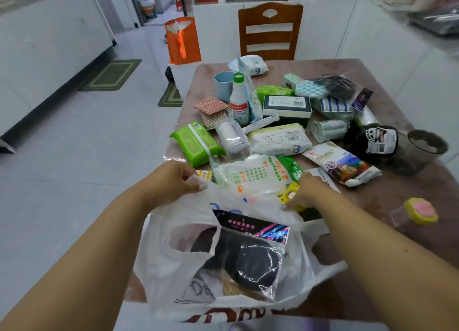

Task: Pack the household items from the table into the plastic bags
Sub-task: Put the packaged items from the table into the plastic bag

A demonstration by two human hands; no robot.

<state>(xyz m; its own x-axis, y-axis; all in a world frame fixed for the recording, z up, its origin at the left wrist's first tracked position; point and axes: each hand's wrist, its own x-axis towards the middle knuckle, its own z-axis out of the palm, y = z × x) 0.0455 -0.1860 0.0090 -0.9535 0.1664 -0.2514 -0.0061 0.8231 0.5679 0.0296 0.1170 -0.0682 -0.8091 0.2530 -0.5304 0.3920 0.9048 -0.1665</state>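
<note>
A person's left hand (180, 181) pinches the far rim of a thin white plastic bag (173, 268) at the table's near edge, while the right hand (306, 190) grips the opposite rim beside a yellow packet (289, 194), holding the mouth open. Inside lie a glossy clear pouch with a black pad (250, 261) and something coarse and tan; packing looks barely begun. Most goods remain on the brown table (387, 189): a crinkly pack of disposable gloves (253, 175), green wipes (196, 143), a white bottle (238, 100), a boxy sponge pack (286, 106), a salt bag (342, 164) and a yellow-lidded jar (414, 212).
</note>
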